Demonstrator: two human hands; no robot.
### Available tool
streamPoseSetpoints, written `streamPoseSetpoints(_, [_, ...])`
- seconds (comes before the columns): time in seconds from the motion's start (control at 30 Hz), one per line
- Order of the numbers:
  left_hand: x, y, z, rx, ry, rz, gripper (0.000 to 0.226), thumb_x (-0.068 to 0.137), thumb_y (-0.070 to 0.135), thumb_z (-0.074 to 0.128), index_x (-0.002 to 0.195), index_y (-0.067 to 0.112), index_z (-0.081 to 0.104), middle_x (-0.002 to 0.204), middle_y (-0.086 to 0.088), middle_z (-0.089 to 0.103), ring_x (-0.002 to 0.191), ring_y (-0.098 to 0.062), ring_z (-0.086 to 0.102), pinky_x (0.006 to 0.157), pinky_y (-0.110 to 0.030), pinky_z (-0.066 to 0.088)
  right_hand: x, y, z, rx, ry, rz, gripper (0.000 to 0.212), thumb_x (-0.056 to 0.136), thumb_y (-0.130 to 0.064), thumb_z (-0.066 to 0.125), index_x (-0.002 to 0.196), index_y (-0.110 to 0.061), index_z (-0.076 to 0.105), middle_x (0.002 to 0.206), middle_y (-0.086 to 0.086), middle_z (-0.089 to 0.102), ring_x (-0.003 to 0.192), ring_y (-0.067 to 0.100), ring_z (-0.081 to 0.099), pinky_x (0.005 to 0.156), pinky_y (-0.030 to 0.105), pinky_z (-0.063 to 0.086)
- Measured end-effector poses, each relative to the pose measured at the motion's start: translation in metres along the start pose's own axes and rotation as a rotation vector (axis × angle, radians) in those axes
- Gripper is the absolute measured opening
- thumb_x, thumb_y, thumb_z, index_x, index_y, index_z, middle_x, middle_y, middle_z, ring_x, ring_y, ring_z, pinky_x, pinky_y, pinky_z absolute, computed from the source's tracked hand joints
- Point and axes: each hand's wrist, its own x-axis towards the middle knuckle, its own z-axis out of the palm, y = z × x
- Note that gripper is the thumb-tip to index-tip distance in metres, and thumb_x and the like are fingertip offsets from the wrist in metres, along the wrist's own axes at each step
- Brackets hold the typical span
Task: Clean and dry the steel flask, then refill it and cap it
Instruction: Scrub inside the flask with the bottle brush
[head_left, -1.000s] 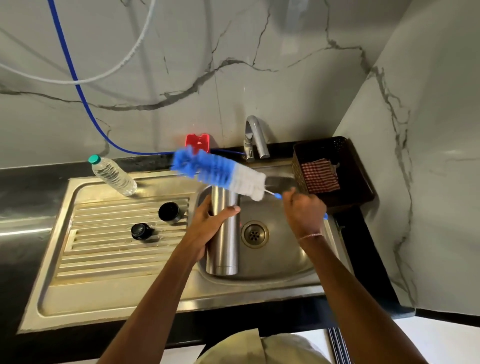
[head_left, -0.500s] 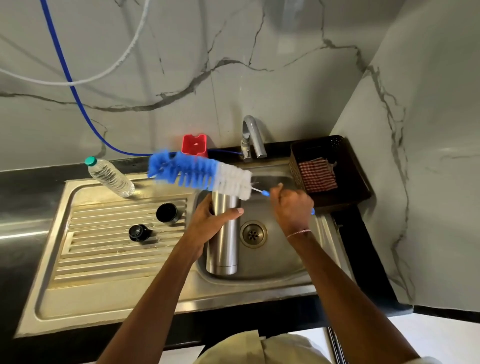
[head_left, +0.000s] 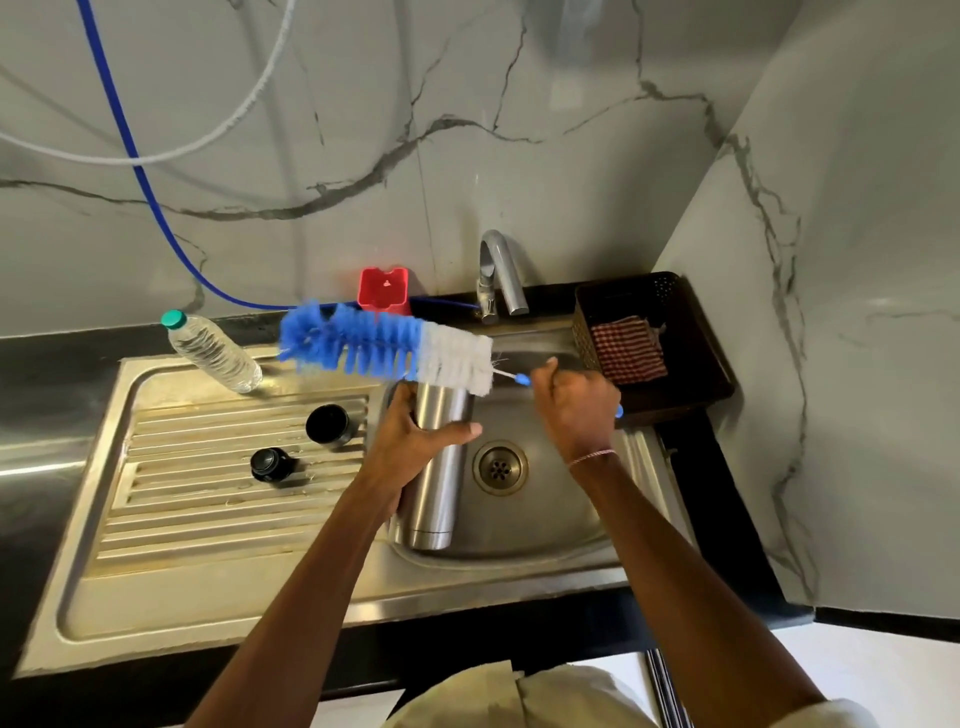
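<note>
The bottle brush (head_left: 387, 347) has slid a little further left over the past second, and its blue-and-white bristles lie roughly level over the top of the steel flask (head_left: 434, 499). At the left a plastic water bottle (head_left: 215, 356) sits at the back of the drainboard (head_left: 208, 519), with two black caps (head_left: 330, 423) nearer the basin. The left hand (head_left: 415, 439) wraps round the upper flask, which stands upright in the sink basin (head_left: 571, 509) beside the drain, and the right hand (head_left: 576, 410) is fisted round the brush's blue handle, near a dark basket (head_left: 701, 374) holding a checked cloth (head_left: 628, 351).
</note>
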Motion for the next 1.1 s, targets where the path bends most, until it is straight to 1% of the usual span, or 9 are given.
streamPoseSetpoints(0.1, [-0.003, -0.001, -0.012, -0.100, 0.067, 0.003, 0.059, 0.072, 0.020, 0.093, 0.122, 0.026, 0.061, 0.107, 0.000, 0.076, 0.095, -0.021, 0.075, 0.080, -0.038, 0.058, -0.025, 0.036, 0.002, -0.211, -0.050, 0.028, 0.049, 0.097, -0.017, 0.050, 0.048, -0.015, 0.052, 0.037, -0.001, 0.042, 0.029, 0.018, 0.031, 0.047, 0.014, 0.012])
streamPoseSetpoints(0.27, [0.000, -0.007, -0.011, 0.039, 0.095, 0.012, 0.039, 0.073, 0.027, 0.092, 0.106, 0.023, 0.072, 0.088, 0.001, 0.078, 0.082, -0.018, 0.076, 0.077, -0.037, 0.061, -0.018, 0.027, -0.007, -0.107, 0.056, -0.025, 0.055, 0.098, -0.016, 0.041, 0.044, -0.012, 0.052, 0.034, 0.002, 0.040, 0.026, 0.017, 0.027, 0.049, 0.012, 0.011])
streamPoseSetpoints(0.37, [0.003, -0.005, -0.001, 0.043, 0.083, -0.046, 0.049, 0.066, 0.043, 0.086, 0.108, 0.025, 0.070, 0.089, 0.000, 0.078, 0.090, -0.025, 0.075, 0.082, -0.044, 0.061, 0.004, -0.001, -0.001, -0.018, 0.049, -0.052, 0.055, 0.099, -0.022, 0.041, 0.046, -0.016, 0.050, 0.035, -0.002, 0.038, 0.030, 0.014, 0.023, 0.045, 0.010, 0.010])
streamPoseSetpoints(0.43, [0.003, -0.003, -0.001, -0.029, 0.098, -0.057, 0.057, 0.068, 0.035, 0.086, 0.118, 0.022, 0.063, 0.097, -0.003, 0.076, 0.095, -0.027, 0.074, 0.082, -0.041, 0.060, 0.003, 0.003, 0.002, -0.016, 0.026, -0.064, 0.052, 0.097, -0.021, 0.044, 0.046, -0.015, 0.051, 0.035, -0.001, 0.040, 0.027, 0.017, 0.030, 0.042, 0.010, 0.016])
streamPoseSetpoints(0.57, [0.000, -0.001, -0.015, -0.137, 0.097, -0.059, 0.091, 0.049, 0.035, 0.099, 0.127, 0.020, 0.054, 0.111, -0.008, 0.074, 0.096, -0.025, 0.076, 0.084, -0.044, 0.061, -0.021, 0.045, 0.003, -0.171, 0.048, 0.053, 0.057, 0.097, -0.018, 0.042, 0.041, -0.012, 0.049, 0.035, 0.006, 0.044, 0.026, 0.022, 0.040, 0.048, 0.017, 0.014])
streamPoseSetpoints(0.77, [0.002, -0.002, -0.003, -0.043, 0.031, -0.021, 0.065, 0.058, 0.043, 0.093, 0.117, 0.032, 0.066, 0.105, 0.002, 0.077, 0.099, -0.021, 0.075, 0.089, -0.046, 0.059, 0.008, -0.004, 0.000, -0.044, 0.125, -0.007, 0.053, 0.094, -0.022, 0.046, 0.043, -0.012, 0.051, 0.035, 0.001, 0.040, 0.033, 0.016, 0.023, 0.048, 0.014, 0.010])
streamPoseSetpoints(0.9, [0.002, 0.000, -0.007, -0.098, 0.139, -0.043, 0.047, 0.069, 0.016, 0.090, 0.111, 0.016, 0.068, 0.092, -0.008, 0.076, 0.084, -0.027, 0.074, 0.070, -0.036, 0.057, 0.001, 0.014, -0.005, -0.079, 0.101, 0.019, 0.053, 0.093, -0.021, 0.047, 0.041, -0.011, 0.050, 0.034, 0.000, 0.037, 0.029, 0.017, 0.024, 0.049, 0.012, 0.005])
streamPoseSetpoints(1.03, [0.001, -0.003, -0.012, -0.132, 0.184, -0.084, 0.077, 0.059, 0.022, 0.093, 0.123, 0.013, 0.050, 0.104, -0.013, 0.071, 0.085, -0.024, 0.073, 0.069, -0.037, 0.057, -0.018, 0.041, -0.005, -0.142, 0.091, 0.082, 0.055, 0.093, -0.022, 0.046, 0.039, -0.009, 0.050, 0.033, 0.007, 0.042, 0.025, 0.023, 0.039, 0.049, 0.017, 0.020])
streamPoseSetpoints(1.1, [0.004, -0.004, -0.009, -0.091, 0.156, -0.083, 0.084, 0.054, 0.028, 0.100, 0.121, 0.016, 0.050, 0.109, -0.010, 0.071, 0.093, -0.024, 0.073, 0.077, -0.039, 0.059, -0.012, 0.027, -0.004, -0.096, 0.083, 0.055, 0.055, 0.093, -0.023, 0.045, 0.041, -0.009, 0.050, 0.034, 0.005, 0.041, 0.026, 0.022, 0.034, 0.050, 0.016, 0.016])
